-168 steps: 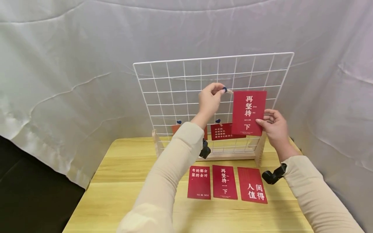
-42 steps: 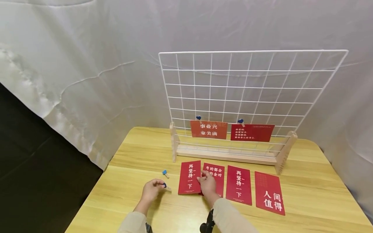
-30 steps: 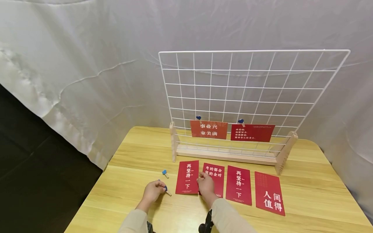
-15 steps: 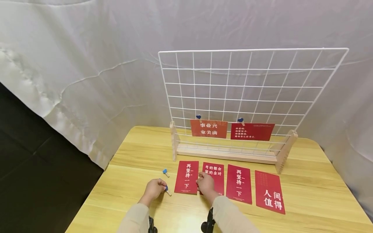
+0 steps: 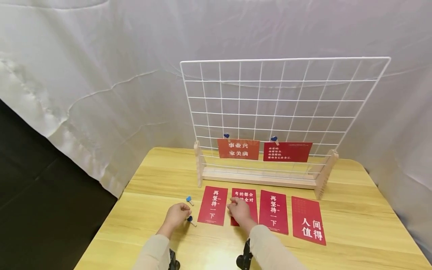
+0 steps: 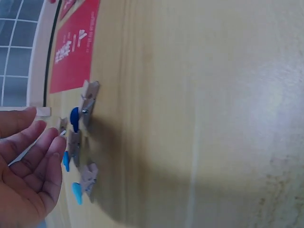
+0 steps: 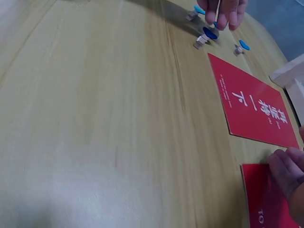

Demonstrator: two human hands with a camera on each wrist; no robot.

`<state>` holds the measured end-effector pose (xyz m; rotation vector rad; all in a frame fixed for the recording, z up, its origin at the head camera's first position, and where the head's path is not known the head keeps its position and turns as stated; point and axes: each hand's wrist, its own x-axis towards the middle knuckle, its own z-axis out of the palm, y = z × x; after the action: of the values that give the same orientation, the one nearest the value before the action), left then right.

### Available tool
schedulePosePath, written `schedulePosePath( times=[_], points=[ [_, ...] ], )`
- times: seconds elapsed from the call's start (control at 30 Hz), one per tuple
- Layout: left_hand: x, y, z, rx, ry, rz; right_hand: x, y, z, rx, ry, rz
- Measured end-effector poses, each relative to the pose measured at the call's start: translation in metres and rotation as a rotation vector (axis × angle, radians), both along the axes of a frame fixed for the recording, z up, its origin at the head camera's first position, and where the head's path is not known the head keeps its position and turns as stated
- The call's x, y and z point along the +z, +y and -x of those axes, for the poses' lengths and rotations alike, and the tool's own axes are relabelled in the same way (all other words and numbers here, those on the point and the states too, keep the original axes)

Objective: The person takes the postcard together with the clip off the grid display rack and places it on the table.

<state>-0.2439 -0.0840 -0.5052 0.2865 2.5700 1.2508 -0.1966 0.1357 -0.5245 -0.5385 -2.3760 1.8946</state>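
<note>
My left hand [image 5: 176,216], fingers loosely bent and holding nothing, is just left of a dark-blue heart clothespin [image 5: 190,220] lying on the table. A lighter blue heart clothespin [image 5: 189,200] lies behind it; the left wrist view shows another light-blue clothespin [image 6: 86,183] beside the hand. My right hand [image 5: 241,212] is over the left part of a red card [image 5: 250,206], gripping nothing; whether it touches the card is unclear. Left of it lies a red card with white characters [image 5: 212,206]. Two more red cards, one in the middle [image 5: 274,212] and one rightmost [image 5: 308,221], complete the row.
Behind the cards stands a white wire grid [image 5: 283,80] on a wooden base [image 5: 260,178]. Clothespins hold an orange-red card [image 5: 239,149] and a dark-red card [image 5: 287,152] on it. Grey cloth [image 5: 135,45] hangs around the wooden table [image 5: 357,213].
Earlier, my hands held a red card and clothespin before the grid. That card now lies leftmost in the row. Just now my left hand has let go of the dark-blue clothespin.
</note>
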Motion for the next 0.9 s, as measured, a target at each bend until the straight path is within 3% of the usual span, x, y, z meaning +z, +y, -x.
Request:
schedulePosePath(
  times=[0.2,0.37,0.5,0.7,0.9],
  points=[
    [0.006,0.006,0.003,-0.008,0.039,-0.088,0.005,0.012,-0.001,-0.019,0.043,-0.031],
    [0.017,0.017,0.01,-0.004,0.087,-0.163,0.022,0.027,0.0,-0.026,0.11,-0.05],
    [0.027,0.027,0.016,-0.003,0.132,-0.182,0.031,0.042,0.005,-0.049,0.142,-0.076],
    [0.048,0.042,0.023,-0.027,0.214,-0.205,0.045,0.062,0.01,-0.084,0.115,-0.109],
    [0.068,0.057,0.03,-0.035,0.219,-0.256,0.067,0.077,0.011,-0.087,0.143,-0.134]
  ],
)
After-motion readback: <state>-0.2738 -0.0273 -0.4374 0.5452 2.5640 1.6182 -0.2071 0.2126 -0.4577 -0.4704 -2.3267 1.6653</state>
